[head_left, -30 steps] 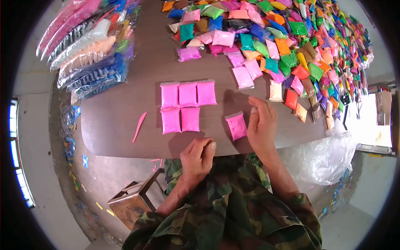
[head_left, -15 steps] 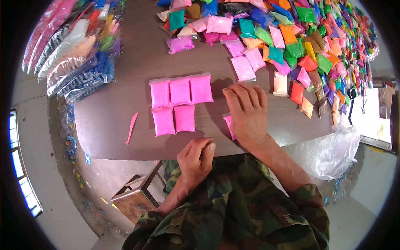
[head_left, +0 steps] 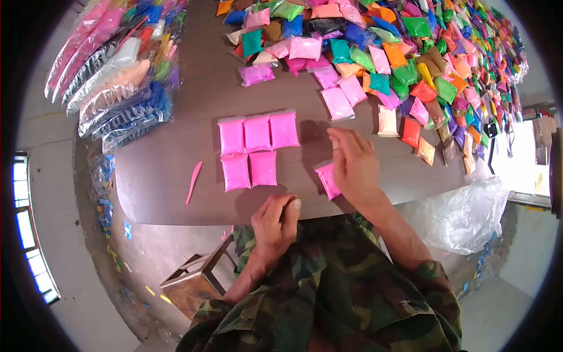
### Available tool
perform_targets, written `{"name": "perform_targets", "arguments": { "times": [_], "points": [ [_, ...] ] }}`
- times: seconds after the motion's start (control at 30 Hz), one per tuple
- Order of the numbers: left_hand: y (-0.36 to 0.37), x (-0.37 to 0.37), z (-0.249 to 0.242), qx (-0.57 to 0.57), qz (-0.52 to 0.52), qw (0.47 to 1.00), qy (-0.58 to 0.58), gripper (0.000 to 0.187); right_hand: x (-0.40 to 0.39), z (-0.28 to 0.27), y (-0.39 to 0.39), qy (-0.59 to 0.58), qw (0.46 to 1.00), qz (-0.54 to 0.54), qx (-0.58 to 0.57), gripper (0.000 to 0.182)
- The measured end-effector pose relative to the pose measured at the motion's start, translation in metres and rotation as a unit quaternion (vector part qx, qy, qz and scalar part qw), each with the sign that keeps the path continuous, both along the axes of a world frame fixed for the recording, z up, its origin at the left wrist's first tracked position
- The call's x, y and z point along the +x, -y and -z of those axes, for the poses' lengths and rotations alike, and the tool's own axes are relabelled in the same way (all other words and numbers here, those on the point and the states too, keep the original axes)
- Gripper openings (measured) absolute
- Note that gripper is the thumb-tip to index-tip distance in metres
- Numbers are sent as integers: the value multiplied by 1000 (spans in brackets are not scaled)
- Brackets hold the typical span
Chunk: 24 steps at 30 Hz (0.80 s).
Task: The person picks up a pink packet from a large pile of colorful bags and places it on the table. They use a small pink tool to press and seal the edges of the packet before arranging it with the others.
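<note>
Right hand [head_left: 354,167] gripping pink packet [head_left: 326,178]

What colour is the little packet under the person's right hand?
Bright pink. The packet peeks out from under the right hand in the head view, matching the five arranged pink packets.

Packets on my table [head_left: 158,182]

Five packets [head_left: 256,150] lie left of my right hand [head_left: 355,167] (loose packet [head_left: 326,179] under it); heap [head_left: 399,53] behind.

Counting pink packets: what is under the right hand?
One pink plastic packet on the brown table, its left part showing; the right hand covers the rest.
</note>
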State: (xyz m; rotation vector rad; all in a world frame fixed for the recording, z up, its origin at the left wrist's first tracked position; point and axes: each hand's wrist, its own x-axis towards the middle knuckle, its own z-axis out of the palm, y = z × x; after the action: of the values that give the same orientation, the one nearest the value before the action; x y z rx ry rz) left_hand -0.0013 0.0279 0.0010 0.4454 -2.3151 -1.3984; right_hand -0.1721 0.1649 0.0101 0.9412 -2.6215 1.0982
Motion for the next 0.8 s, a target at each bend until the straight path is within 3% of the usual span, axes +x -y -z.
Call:
{"name": "perform_targets", "arguments": {
  "times": [0.17,0.3,0.4,0.53,0.8],
  "points": [
    [-1,-1,-6,10,5,1000,11,13,14,-7,-22,69,996,38,-51,22],
    [-6,-6,-8,-158,64,985,-5,32,30,-12,-38,19,999,41,-27,18],
    [-20,-21,-15,-288,136,947,-30,52,42,-7,-45,46,994,82,-59,17],
    [-33,-35,-2,-298,213,930,4,58,52,-5,-50,39,994,70,-73,19],
    [-27,-33,-2,-293,226,929,8,57,60,9,-52,22,994,69,-81,24]
  ]
}}
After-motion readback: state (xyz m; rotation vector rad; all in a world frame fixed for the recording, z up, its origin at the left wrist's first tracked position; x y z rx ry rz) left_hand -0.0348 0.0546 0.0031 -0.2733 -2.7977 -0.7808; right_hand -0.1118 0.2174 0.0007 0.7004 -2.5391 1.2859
